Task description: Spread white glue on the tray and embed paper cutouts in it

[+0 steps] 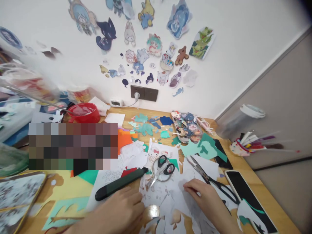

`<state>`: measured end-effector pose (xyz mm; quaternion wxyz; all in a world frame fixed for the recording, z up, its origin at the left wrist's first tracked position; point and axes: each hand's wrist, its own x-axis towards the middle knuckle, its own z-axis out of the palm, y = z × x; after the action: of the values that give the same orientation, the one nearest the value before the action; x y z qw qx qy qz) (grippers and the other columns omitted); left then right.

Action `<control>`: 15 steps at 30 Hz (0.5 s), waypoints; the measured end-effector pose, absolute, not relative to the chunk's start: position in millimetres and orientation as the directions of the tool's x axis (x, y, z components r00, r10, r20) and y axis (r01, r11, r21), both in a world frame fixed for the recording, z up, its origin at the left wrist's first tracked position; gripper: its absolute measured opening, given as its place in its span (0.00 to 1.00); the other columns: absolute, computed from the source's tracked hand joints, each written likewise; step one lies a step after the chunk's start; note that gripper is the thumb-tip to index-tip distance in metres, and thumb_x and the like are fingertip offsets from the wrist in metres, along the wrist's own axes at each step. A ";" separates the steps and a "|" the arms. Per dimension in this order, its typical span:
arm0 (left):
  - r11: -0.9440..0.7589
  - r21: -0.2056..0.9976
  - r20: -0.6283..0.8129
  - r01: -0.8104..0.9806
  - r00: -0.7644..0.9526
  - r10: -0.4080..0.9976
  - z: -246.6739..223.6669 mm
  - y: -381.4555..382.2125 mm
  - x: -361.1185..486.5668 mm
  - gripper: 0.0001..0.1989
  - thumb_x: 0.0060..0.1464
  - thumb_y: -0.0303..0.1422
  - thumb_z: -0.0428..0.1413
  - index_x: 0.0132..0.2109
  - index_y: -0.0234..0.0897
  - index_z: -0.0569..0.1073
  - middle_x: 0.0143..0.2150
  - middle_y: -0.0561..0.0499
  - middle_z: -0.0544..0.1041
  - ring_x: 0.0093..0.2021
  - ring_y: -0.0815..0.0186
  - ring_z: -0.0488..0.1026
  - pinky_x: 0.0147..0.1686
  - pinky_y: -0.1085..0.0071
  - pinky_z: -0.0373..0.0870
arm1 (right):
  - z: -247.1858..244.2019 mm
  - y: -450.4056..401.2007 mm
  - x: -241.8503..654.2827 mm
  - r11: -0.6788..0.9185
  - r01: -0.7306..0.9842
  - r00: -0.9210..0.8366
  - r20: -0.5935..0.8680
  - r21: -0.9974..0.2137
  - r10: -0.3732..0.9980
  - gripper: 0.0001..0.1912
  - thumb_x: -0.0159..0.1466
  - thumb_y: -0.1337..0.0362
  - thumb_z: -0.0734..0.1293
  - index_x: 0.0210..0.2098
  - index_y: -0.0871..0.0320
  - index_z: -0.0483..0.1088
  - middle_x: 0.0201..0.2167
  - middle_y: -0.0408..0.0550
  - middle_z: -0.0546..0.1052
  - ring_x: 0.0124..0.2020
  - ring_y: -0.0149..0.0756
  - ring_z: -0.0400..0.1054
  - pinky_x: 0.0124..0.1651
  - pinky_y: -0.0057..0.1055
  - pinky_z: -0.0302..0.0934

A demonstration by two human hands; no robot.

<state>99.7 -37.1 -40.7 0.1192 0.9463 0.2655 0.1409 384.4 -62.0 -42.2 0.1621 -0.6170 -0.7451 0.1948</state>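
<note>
Two hands over a desk of paper cutouts and scissors

A white wall (226, 61) dotted with cartoon cutouts rises behind a wooden desk (260, 190). Across the front of the desk spread white paper sheets (179, 185), overlapping, their middle lying between the two hands. The left hand (128, 204) is palm down, its fingers loosely curled, just beside a dark green stick-shaped tool (119, 184) with black ends; whether it grips anything I cannot tell. The right hand (201, 191) hangs over the sheets, thumb and fingertips drawn nearly together with a small gap behind them; I cannot tell if paper is pinched there.

Right of that hand lies a smartphone (243, 188), screen dark, partly covered by a white-and-green paper offcut (251, 213). Long black-handled scissors (206, 176) lie slightly open between phone and right hand. Beyond the hands, smaller black-handled scissors (159, 171), blades pointing toward the left hand, rest across a round clear-rimmed roll (168, 178). Smallest is a shiny clear strip (153, 212), right beside the left hand's fingers.
</note>
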 end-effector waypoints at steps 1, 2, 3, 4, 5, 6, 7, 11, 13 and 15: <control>-0.817 0.328 0.158 0.474 0.825 0.542 -46.9 -41.2 98.1 0.09 0.51 0.24 0.47 0.26 0.38 0.67 0.26 0.54 0.71 0.26 0.68 0.68 0.27 0.73 0.64 | -44.3 -64.2 386.4 0.172 0.853 -0.185 0.023 -0.492 0.983 0.10 0.61 0.69 0.59 0.31 0.56 0.72 0.30 0.44 0.76 0.32 0.33 0.72 0.35 0.27 0.66; -0.802 0.358 0.109 0.479 0.831 0.545 -51.8 -45.0 96.3 0.08 0.51 0.24 0.48 0.28 0.38 0.67 0.28 0.53 0.71 0.28 0.68 0.68 0.28 0.73 0.65 | -46.0 -66.1 388.7 0.184 0.851 -0.184 0.049 -0.491 0.982 0.10 0.61 0.69 0.59 0.32 0.57 0.72 0.30 0.45 0.76 0.32 0.33 0.72 0.35 0.26 0.66; -0.782 0.388 0.060 0.487 0.834 0.549 -55.8 -48.8 94.3 0.05 0.50 0.25 0.49 0.30 0.39 0.68 0.31 0.53 0.72 0.30 0.67 0.69 0.30 0.72 0.65 | -47.7 -68.0 391.1 0.197 0.851 -0.184 0.075 -0.486 0.980 0.10 0.62 0.68 0.58 0.32 0.57 0.72 0.31 0.46 0.76 0.32 0.33 0.72 0.36 0.26 0.66; -0.763 0.414 0.019 0.496 0.833 0.553 -59.4 -52.7 92.1 0.03 0.50 0.27 0.51 0.33 0.40 0.69 0.34 0.53 0.73 0.33 0.66 0.69 0.33 0.72 0.66 | -49.5 -70.2 393.1 0.206 0.854 -0.180 0.100 -0.477 0.979 0.10 0.62 0.68 0.58 0.33 0.57 0.72 0.32 0.46 0.76 0.33 0.33 0.72 0.37 0.27 0.67; -0.748 0.433 -0.014 0.503 0.834 0.552 -63.1 -56.8 90.0 0.05 0.49 0.30 0.53 0.36 0.41 0.69 0.37 0.53 0.73 0.36 0.65 0.70 0.37 0.71 0.67 | -51.3 -72.7 394.6 0.205 0.862 -0.168 0.120 -0.463 0.978 0.11 0.63 0.67 0.58 0.34 0.57 0.72 0.34 0.47 0.76 0.34 0.33 0.72 0.38 0.27 0.67; -0.739 0.440 -0.029 0.510 0.831 0.556 -67.3 -61.2 88.1 0.09 0.48 0.33 0.56 0.40 0.42 0.69 0.41 0.53 0.73 0.40 0.63 0.70 0.41 0.68 0.67 | -53.0 -75.8 395.6 0.190 0.875 -0.143 0.136 -0.446 0.980 0.11 0.63 0.66 0.58 0.34 0.56 0.72 0.35 0.47 0.75 0.35 0.34 0.71 0.39 0.28 0.67; -0.732 0.439 -0.030 0.521 0.823 0.567 -72.0 -66.0 86.5 0.14 0.47 0.36 0.57 0.44 0.43 0.68 0.45 0.51 0.72 0.44 0.60 0.69 0.44 0.65 0.66 | -54.6 -79.5 395.9 0.162 0.889 -0.106 0.152 -0.429 0.983 0.11 0.63 0.64 0.58 0.35 0.56 0.72 0.37 0.48 0.75 0.37 0.35 0.71 0.40 0.30 0.67; -0.721 0.444 0.079 0.531 0.779 0.622 -91.9 -86.3 85.0 0.21 0.50 0.36 0.55 0.52 0.44 0.65 0.49 0.48 0.72 0.50 0.56 0.66 0.50 0.58 0.62 | -57.7 -99.8 394.2 0.024 0.910 0.078 0.229 -0.413 0.970 0.11 0.64 0.60 0.59 0.36 0.55 0.71 0.40 0.50 0.74 0.41 0.38 0.70 0.40 0.33 0.67; -0.705 0.486 0.133 0.516 0.754 0.644 -97.5 -93.2 87.1 0.17 0.54 0.29 0.49 0.52 0.43 0.65 0.43 0.50 0.75 0.45 0.61 0.68 0.48 0.62 0.62 | -56.3 -109.9 394.9 0.006 0.905 0.106 0.240 -0.426 0.965 0.10 0.63 0.60 0.59 0.37 0.55 0.71 0.40 0.49 0.73 0.42 0.38 0.69 0.41 0.33 0.66; -0.695 0.528 0.205 0.488 0.721 0.662 -97.7 -96.1 89.1 0.18 0.55 0.22 0.44 0.49 0.42 0.68 0.36 0.51 0.75 0.40 0.64 0.69 0.44 0.66 0.63 | -51.7 -117.6 398.9 -0.002 0.908 0.120 0.256 -0.418 0.959 0.09 0.63 0.60 0.60 0.37 0.54 0.71 0.40 0.48 0.73 0.42 0.38 0.68 0.43 0.33 0.64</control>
<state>89.1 -96.1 -97.7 0.2246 0.9001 0.3194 0.1934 398.9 -117.6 -51.7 0.2483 -0.7058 -0.6615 0.0510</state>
